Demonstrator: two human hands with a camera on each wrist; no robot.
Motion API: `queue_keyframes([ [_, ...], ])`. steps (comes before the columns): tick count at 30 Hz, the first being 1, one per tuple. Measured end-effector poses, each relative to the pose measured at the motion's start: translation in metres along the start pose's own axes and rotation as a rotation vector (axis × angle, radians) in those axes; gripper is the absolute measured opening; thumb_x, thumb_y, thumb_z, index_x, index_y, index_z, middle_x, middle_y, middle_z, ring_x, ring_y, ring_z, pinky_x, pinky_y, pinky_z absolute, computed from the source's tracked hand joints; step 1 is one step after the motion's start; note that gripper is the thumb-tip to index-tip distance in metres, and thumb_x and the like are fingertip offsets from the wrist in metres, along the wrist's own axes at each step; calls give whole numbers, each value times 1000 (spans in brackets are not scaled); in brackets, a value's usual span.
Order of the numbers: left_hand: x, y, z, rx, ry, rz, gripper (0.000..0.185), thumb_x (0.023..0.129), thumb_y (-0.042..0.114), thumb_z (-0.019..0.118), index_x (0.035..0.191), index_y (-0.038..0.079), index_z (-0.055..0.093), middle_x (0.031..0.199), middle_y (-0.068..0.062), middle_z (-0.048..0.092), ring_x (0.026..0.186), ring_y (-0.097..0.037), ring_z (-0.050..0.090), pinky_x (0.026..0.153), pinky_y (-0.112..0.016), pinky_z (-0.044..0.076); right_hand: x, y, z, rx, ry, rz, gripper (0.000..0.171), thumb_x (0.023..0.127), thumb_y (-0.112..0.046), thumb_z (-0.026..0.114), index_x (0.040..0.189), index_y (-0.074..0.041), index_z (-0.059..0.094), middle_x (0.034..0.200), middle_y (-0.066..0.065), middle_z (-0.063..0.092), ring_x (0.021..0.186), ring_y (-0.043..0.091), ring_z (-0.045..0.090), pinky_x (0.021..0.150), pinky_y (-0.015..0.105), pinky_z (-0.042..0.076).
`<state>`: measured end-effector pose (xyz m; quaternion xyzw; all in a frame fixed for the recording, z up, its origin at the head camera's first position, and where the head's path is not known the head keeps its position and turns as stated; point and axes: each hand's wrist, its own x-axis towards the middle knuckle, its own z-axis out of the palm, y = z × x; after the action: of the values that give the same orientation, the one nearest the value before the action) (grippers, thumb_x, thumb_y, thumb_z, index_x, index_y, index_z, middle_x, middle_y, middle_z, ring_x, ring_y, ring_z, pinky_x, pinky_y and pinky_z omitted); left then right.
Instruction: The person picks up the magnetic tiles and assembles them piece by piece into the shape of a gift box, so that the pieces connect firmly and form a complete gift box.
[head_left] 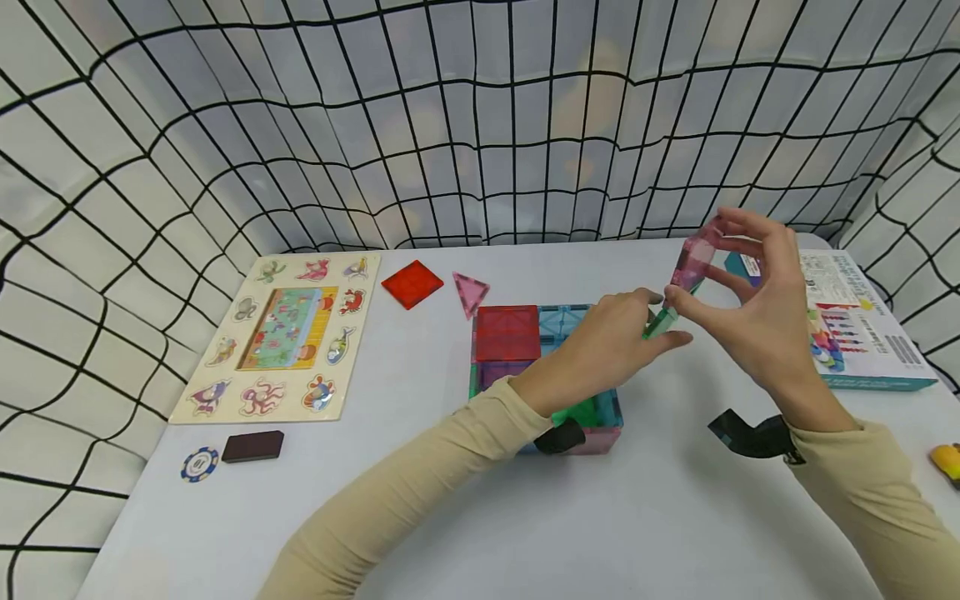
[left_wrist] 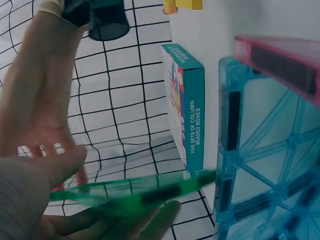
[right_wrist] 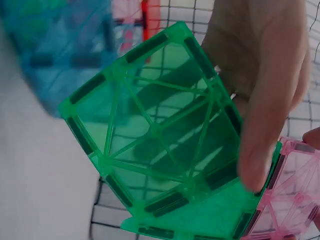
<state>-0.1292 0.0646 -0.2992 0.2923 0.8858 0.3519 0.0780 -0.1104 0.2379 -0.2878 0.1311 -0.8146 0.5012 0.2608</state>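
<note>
My left hand (head_left: 611, 333) pinches a translucent green magnetic tile (right_wrist: 157, 127) between thumb and fingers. My right hand (head_left: 768, 312) holds a pink magnetic tile (head_left: 693, 257) above it, the thumb low near the green piece. In the right wrist view a second green piece (right_wrist: 210, 210) lies along the square one, and the pink tile meets it at an edge. Below and to the left stands a box-like build of coloured magnetic tiles (head_left: 508, 332), red, purple, blue, green and pink. My left forearm hides part of it.
A red tile (head_left: 412, 284) and a pink triangle tile (head_left: 471, 293) lie behind the build. At left are a sea-animal puzzle board (head_left: 300, 400), a poker chip (head_left: 199, 465) and a dark block (head_left: 252, 446). A teal-edged box (head_left: 870, 321) lies right. Black netting surrounds the table.
</note>
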Motion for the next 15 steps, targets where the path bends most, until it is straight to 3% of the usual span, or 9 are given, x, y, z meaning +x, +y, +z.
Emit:
queue_keyframes([
  [4,-4,5,-2,-34,96,80,32,106,28,63,120,0,68,58,1,45,48,-9,47,48,-15,34,0,-18,6,23,36,-71,91,70,18,85,150,-5,49,140,-7,43,129,18,48,97,18,53],
  [7,-8,8,-7,-20,181,144,22,107,18,63,109,-1,73,56,2,43,45,-7,43,47,-13,30,2,-29,8,10,61,-103,91,69,17,86,149,-3,50,140,-8,43,129,19,47,98,19,54],
  [10,-14,11,-13,-21,225,176,19,106,15,63,103,-1,74,54,2,40,43,-6,40,47,-12,27,3,-38,10,18,79,-112,90,68,17,86,149,-3,51,140,-7,44,129,19,46,98,20,54],
  [12,-19,13,-19,-49,227,175,19,106,15,63,99,0,73,55,2,39,43,-6,39,47,-13,28,5,-43,11,99,108,-112,88,67,19,84,146,-2,52,139,-2,47,127,21,48,98,22,55],
  [15,-30,11,-34,-129,215,163,21,107,15,63,95,1,73,57,2,45,46,-5,45,47,-13,33,10,-51,6,319,183,-126,84,66,22,78,143,0,53,138,10,49,125,26,49,99,28,57],
])
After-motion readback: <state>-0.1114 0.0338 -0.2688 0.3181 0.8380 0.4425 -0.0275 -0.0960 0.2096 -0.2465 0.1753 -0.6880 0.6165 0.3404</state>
